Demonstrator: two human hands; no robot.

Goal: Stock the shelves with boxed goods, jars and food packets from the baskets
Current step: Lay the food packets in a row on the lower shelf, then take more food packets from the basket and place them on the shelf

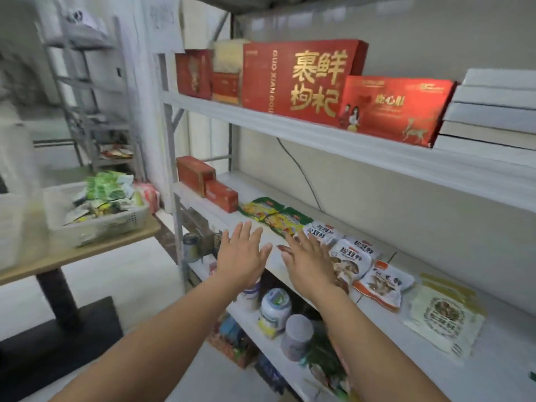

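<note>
My left hand [242,253] and my right hand [309,264] are both stretched out flat with straight fingers in front of the middle shelf [493,369], holding nothing. On that shelf lie green-yellow packets [271,213], white mushroom packets [351,258] just right of my right hand, and a pale pouch [443,317]. Two red boxes [204,182] stand at the shelf's left end. The top shelf [319,134] carries large red gift boxes [298,78]. A white basket [95,219] with green food packets [107,192] sits on the table at left.
Jars [275,310] and packets stand on the lower shelf under my arms. A wooden table [58,256] on a black pedestal holds the basket. White boxes [493,111] are stacked at the top shelf's right end. Another metal rack [95,97] stands behind at left.
</note>
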